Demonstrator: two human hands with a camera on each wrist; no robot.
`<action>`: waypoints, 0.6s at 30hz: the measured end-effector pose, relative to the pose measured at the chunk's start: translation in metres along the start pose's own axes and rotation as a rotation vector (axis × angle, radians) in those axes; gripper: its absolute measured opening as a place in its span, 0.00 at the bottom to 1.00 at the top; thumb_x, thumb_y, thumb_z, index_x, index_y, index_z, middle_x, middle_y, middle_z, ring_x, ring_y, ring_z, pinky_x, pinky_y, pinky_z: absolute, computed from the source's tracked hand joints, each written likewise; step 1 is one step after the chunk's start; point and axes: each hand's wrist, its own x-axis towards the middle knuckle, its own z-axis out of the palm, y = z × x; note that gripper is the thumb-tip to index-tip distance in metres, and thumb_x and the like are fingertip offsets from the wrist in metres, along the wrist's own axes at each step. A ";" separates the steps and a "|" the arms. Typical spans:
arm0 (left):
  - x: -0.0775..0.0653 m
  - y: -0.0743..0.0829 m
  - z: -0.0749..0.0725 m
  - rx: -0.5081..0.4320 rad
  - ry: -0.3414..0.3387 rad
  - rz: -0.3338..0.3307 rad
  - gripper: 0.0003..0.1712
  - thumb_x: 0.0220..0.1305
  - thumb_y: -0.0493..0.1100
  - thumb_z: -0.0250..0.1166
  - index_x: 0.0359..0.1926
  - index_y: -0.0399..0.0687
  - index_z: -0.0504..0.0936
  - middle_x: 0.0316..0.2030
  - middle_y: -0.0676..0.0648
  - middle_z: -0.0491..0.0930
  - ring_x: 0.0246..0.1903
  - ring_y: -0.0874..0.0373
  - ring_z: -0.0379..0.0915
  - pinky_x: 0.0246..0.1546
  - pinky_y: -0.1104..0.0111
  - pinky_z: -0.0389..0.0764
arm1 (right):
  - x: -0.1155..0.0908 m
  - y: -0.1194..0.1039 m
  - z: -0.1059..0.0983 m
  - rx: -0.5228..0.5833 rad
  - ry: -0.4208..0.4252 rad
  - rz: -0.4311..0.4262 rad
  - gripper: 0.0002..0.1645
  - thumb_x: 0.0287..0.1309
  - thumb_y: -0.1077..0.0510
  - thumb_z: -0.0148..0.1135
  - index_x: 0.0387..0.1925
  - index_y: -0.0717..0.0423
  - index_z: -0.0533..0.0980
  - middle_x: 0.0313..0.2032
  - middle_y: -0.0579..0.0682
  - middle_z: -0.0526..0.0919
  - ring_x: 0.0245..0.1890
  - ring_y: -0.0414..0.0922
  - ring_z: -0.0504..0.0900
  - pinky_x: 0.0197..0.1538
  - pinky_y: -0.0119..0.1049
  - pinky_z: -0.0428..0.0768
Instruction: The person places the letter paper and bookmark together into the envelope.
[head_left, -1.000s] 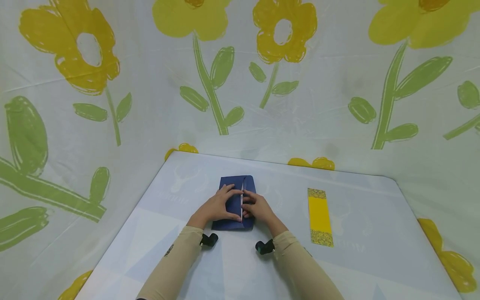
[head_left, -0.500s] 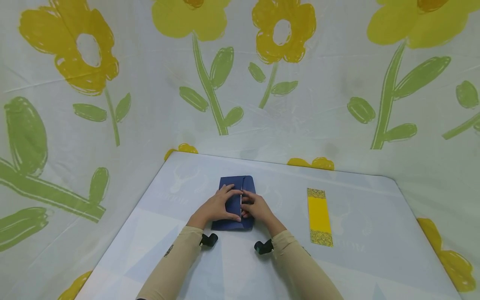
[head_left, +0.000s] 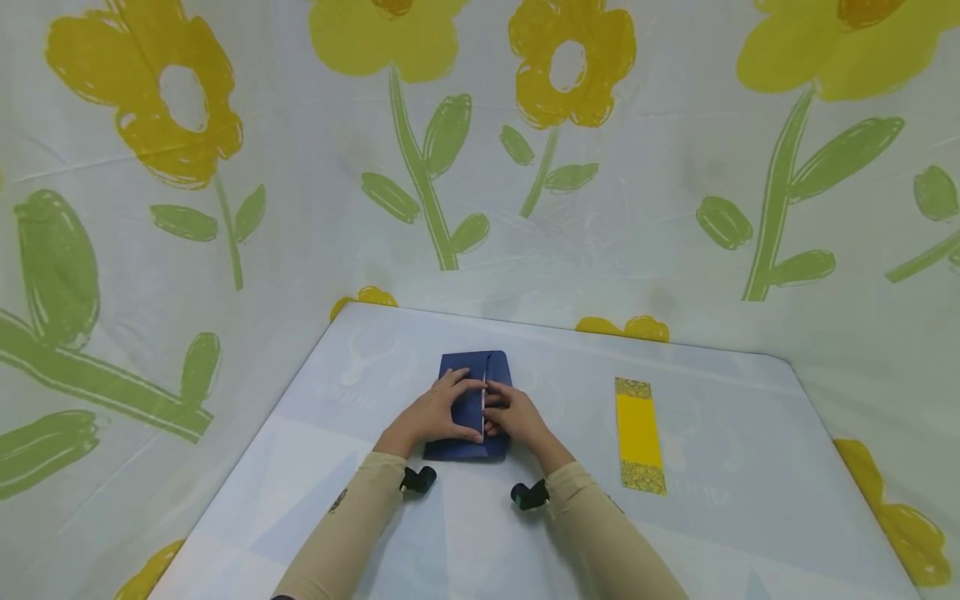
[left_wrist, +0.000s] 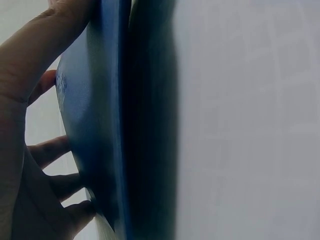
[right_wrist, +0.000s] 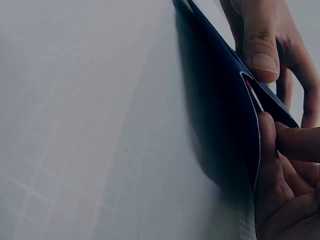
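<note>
A dark blue paper envelope (head_left: 468,408) lies on the table in the head view, its mouth facing right and its flap (head_left: 498,367) folded out. My left hand (head_left: 431,412) rests spread on the body, thumb and index finger along the mouth edge. In the left wrist view, its fingertips touch the blue face. My right hand (head_left: 517,417) has curled fingers at the mouth, over the flap. In the right wrist view, its fingertips (right_wrist: 267,122) reach the slot, where a thin white strip with a little red (right_wrist: 254,95) shows. The slot's inside is mostly hidden.
A flat yellow strip (head_left: 639,433) with patterned gold ends lies on the table to the right of my hands. The pale table (head_left: 360,517) has its far edge against a white curtain (head_left: 300,250) printed with yellow flowers. Small black wrist cameras sit at both sleeves.
The white strip at the envelope's mouth narrowed half a second ago and shows slightly more again now. Both hands and the envelope keep nearly the same place.
</note>
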 end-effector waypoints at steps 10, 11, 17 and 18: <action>0.002 0.000 0.001 -0.005 -0.007 -0.028 0.54 0.43 0.74 0.76 0.72 0.73 0.66 0.79 0.45 0.51 0.78 0.38 0.38 0.67 0.36 0.62 | -0.012 -0.007 -0.014 -0.038 0.068 0.011 0.37 0.67 0.66 0.61 0.75 0.60 0.62 0.54 0.61 0.83 0.31 0.46 0.86 0.36 0.40 0.87; 0.002 0.000 0.001 -0.005 -0.006 -0.029 0.54 0.43 0.74 0.76 0.72 0.73 0.67 0.79 0.45 0.51 0.78 0.37 0.38 0.67 0.36 0.62 | -0.014 -0.008 -0.016 -0.038 0.077 0.006 0.37 0.67 0.67 0.61 0.75 0.60 0.62 0.54 0.60 0.83 0.30 0.46 0.86 0.36 0.41 0.87; 0.002 0.000 0.001 -0.003 -0.004 -0.034 0.54 0.43 0.75 0.76 0.72 0.74 0.67 0.79 0.44 0.51 0.78 0.37 0.39 0.66 0.35 0.62 | -0.021 -0.008 -0.033 -0.042 0.154 0.033 0.38 0.66 0.66 0.62 0.75 0.58 0.62 0.54 0.60 0.83 0.30 0.46 0.86 0.35 0.41 0.87; 0.002 0.000 0.001 -0.002 -0.005 -0.036 0.54 0.43 0.75 0.76 0.72 0.74 0.67 0.79 0.45 0.51 0.78 0.37 0.39 0.67 0.36 0.62 | -0.022 -0.008 -0.036 -0.048 0.170 0.040 0.38 0.66 0.65 0.62 0.75 0.57 0.63 0.53 0.60 0.83 0.30 0.47 0.86 0.35 0.40 0.87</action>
